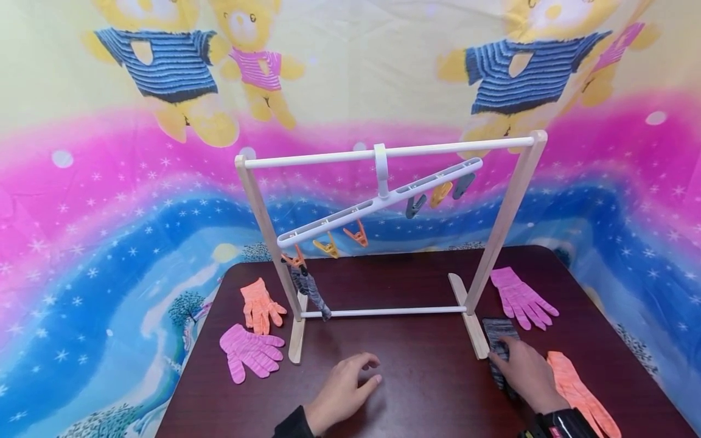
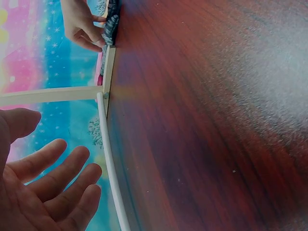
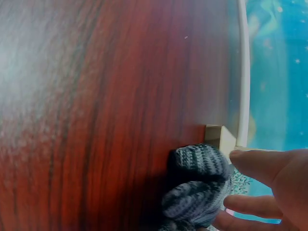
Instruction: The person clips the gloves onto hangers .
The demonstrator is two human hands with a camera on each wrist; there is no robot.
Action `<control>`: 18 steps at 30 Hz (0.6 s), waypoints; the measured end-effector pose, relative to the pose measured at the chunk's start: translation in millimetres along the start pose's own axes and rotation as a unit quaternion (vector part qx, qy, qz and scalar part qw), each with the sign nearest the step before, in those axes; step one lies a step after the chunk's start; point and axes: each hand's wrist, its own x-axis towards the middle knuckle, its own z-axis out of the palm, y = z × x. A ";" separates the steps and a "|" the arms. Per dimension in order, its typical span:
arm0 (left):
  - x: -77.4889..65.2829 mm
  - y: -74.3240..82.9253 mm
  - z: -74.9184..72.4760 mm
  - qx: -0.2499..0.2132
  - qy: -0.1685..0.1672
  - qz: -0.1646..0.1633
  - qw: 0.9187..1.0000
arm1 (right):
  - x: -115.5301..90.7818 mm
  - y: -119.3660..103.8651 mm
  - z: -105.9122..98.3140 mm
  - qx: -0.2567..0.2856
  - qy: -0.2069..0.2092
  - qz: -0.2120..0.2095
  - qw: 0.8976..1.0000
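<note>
My right hand [image 1: 528, 372] reaches over a dark grey knitted glove [image 1: 497, 330] lying by the stand's right foot; its thumb and fingers are at the cloth. In the right wrist view the glove's ribbed fingers [image 3: 199, 161] bunch up, and my thumb stays apart from my other fingers. My left hand [image 1: 344, 387], loosely bent and holding nothing, hovers over the table front. A second dark grey glove [image 1: 311, 290] hangs from an orange clip [image 1: 296, 260] at the low left end of a tilted white hanger [image 1: 350, 213].
A wooden stand [image 1: 502, 228] with a white top rod carries the hanger. Other clips, such as a yellow one [image 1: 328, 247], hang along it. Pink [image 1: 254, 351] and orange [image 1: 261, 306] gloves lie left; another pink [image 1: 523, 298] and orange glove [image 1: 580, 392] lie right.
</note>
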 end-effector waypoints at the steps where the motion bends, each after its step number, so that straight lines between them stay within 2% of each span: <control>1: 0.0 -0.4 0.8 0.002 -0.002 -0.002 1.000 | 0.5 1.1 1.5 -0.001 0.007 -0.006 1.000; 8: -0.3 1.2 1.1 -0.004 -0.018 -0.005 1.000 | 4.1 6.2 7.0 -0.011 0.017 -0.028 0.999; 12: 0.0 1.5 1.0 -0.009 -0.023 -0.008 1.000 | 4.5 7.8 8.0 0.001 0.038 -0.047 0.998; 18: 0.1 1.4 0.9 -0.016 -0.036 -0.017 0.999 | 6.2 11.6 9.1 0.021 0.054 -0.043 0.997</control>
